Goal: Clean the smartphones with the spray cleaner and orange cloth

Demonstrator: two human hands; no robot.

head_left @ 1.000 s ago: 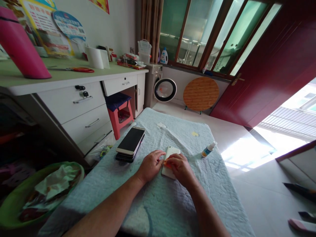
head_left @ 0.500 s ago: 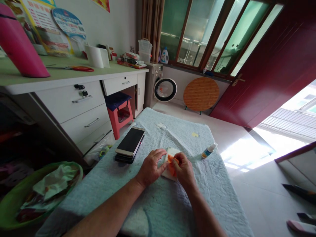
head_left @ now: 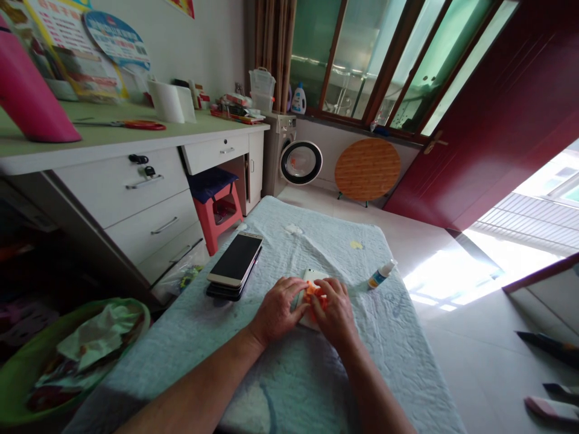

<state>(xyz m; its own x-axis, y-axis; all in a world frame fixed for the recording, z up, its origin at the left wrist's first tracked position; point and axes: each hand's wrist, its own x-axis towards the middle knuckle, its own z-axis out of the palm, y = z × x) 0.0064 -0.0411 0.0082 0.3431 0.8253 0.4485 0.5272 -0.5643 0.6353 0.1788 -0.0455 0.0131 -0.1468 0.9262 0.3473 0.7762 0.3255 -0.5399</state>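
Note:
A white smartphone [head_left: 319, 275] lies back up on the pale blue quilted cloth, partly hidden by both hands. My left hand [head_left: 279, 308] grips its left edge, with the thumb and fingertips close to a crumpled orange cloth [head_left: 315, 293]. Bunched under the fingers of my right hand [head_left: 335, 312], the orange cloth presses on the phone's back. Off to the right lies a small spray bottle [head_left: 380, 276] with a white top and a blue label. A gold-framed smartphone [head_left: 237, 260] rests on a darker one [head_left: 226, 293] to the left of my hands.
The quilted cloth [head_left: 289, 374] covers the low table. At left stand a green bin [head_left: 147, 319] with crumpled paper and a desk [head_left: 122, 135] with drawers. A red stool [head_left: 221, 214], a washing machine with its door [head_left: 301, 163] ajar and a round wooden tabletop [head_left: 368, 169] are beyond.
My right hand has flattened and spread its fingers a little over the orange cloth, which is more bunched now. My left hand stays at the phone's edge. The view has shifted slightly.

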